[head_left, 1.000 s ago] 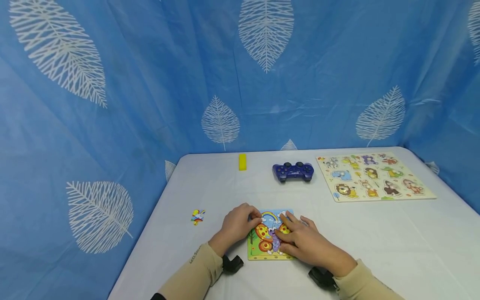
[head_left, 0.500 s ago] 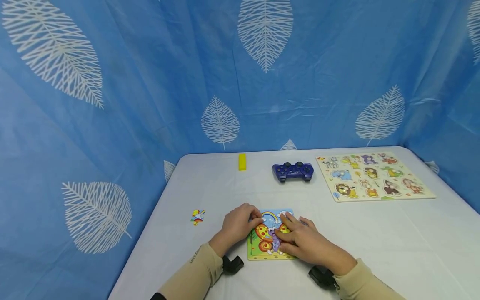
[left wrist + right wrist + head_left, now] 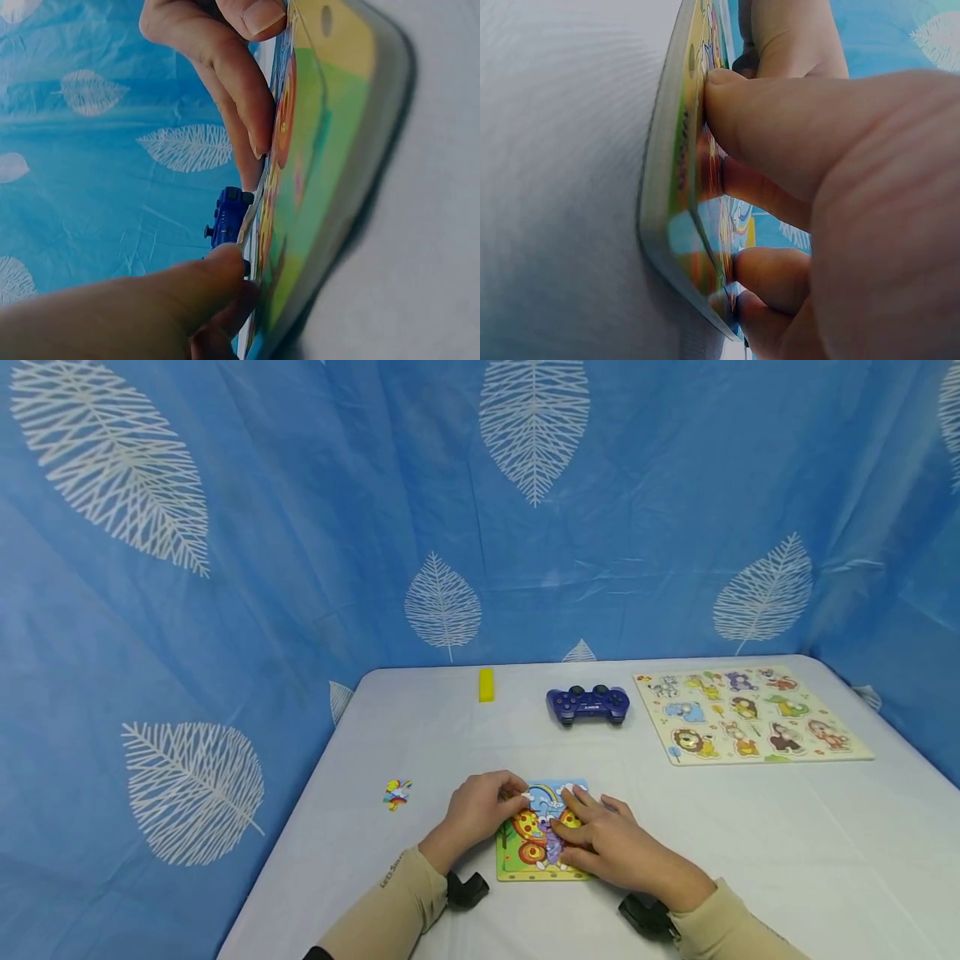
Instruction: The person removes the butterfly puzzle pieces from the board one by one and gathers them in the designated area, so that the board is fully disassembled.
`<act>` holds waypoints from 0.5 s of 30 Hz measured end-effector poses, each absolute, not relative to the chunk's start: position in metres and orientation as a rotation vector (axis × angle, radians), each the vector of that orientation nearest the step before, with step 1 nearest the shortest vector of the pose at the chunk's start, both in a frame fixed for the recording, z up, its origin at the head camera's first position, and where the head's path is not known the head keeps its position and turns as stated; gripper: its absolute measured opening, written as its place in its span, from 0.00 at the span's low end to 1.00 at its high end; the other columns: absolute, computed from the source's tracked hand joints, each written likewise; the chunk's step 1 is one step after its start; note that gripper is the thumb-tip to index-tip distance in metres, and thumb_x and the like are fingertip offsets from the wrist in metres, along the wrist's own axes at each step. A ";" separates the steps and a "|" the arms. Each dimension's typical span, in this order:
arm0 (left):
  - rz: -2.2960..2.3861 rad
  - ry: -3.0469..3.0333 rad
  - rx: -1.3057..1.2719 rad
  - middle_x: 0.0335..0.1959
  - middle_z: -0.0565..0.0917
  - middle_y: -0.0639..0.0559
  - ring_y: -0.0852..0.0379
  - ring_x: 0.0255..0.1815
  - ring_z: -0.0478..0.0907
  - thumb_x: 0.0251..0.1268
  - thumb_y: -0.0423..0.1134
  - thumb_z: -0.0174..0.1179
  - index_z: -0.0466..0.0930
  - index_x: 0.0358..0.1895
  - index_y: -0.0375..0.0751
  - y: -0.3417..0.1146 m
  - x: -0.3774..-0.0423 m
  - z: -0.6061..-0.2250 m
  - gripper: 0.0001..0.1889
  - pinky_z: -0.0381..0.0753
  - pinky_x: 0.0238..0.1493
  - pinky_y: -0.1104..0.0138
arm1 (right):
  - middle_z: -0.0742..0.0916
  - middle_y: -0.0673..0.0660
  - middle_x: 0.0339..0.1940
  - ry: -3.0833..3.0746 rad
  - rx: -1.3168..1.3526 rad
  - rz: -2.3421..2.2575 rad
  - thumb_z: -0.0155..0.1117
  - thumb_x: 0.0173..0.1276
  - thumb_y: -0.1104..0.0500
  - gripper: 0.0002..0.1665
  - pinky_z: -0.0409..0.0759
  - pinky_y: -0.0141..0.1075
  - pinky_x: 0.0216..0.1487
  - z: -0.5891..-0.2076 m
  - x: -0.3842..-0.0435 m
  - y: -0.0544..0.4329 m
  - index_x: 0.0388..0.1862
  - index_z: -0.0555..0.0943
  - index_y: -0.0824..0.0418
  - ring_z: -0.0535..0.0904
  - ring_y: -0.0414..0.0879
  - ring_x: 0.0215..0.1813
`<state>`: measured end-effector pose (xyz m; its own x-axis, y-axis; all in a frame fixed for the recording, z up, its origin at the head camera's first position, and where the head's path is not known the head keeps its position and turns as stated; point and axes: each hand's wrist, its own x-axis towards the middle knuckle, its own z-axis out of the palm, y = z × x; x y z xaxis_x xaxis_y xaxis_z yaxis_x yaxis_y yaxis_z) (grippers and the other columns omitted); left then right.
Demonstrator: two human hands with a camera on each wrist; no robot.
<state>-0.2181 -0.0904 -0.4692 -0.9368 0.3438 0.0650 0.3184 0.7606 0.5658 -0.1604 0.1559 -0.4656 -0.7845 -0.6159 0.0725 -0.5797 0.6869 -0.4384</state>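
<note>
A small square jigsaw puzzle (image 3: 517, 876) with a butterfly and rainbow picture lies flat on the table in front of me. My left hand (image 3: 480, 807) is at its upper left corner, with thumb and curled fingers pinching a thin puzzle piece (image 3: 252, 216) whose edge stands tilted off the board in the left wrist view. My right hand (image 3: 611, 843) lies over the right half, its spread fingertips pressing on the picture. In the right wrist view its thumb (image 3: 739, 101) touches the face near the board's lower edge. A loose colourful puzzle piece (image 3: 396, 794) lies left of my left hand.
A yellow block (image 3: 486, 685) and a blue game controller (image 3: 588, 704) lie toward the back of the white table (image 3: 442, 727). At the back right is a larger wooden animal puzzle board (image 3: 757, 760). A blue leaf-print curtain (image 3: 337, 527) hangs behind.
Both hands keep practically the same position on the puzzle; the left hand shifts by a tiny amount at the upper left corner. The other things have not moved.
</note>
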 end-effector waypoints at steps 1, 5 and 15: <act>0.937 2.907 0.544 0.36 0.87 0.65 0.69 0.34 0.78 0.68 0.50 0.69 0.88 0.45 0.55 -0.090 -0.218 -0.470 0.08 0.76 0.38 0.68 | 0.69 0.71 0.78 2.810 -0.995 -0.694 0.63 0.75 0.43 0.28 0.57 0.73 0.67 -0.466 -0.160 0.156 0.67 0.82 0.56 0.60 0.70 0.80; 0.999 2.899 0.515 0.34 0.87 0.66 0.69 0.31 0.76 0.69 0.50 0.69 0.89 0.43 0.56 -0.090 -0.217 -0.471 0.07 0.75 0.35 0.69 | 0.69 0.71 0.78 2.809 -0.991 -0.692 0.63 0.75 0.42 0.29 0.57 0.73 0.67 -0.465 -0.160 0.156 0.67 0.82 0.56 0.60 0.70 0.80; 1.441 2.704 0.381 0.33 0.88 0.61 0.65 0.32 0.81 0.65 0.44 0.72 0.92 0.40 0.51 -0.096 -0.217 -0.464 0.05 0.80 0.34 0.69 | 0.68 0.70 0.78 2.804 -0.980 -0.693 0.62 0.76 0.42 0.28 0.57 0.73 0.67 -0.464 -0.161 0.156 0.67 0.81 0.56 0.59 0.69 0.80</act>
<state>-0.2168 -0.0956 -0.4638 -0.9681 0.2413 0.0679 0.1909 0.5343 0.8234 -0.1606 0.1561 -0.4641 -0.7896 -0.6105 0.0616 -0.5690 0.6909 -0.4460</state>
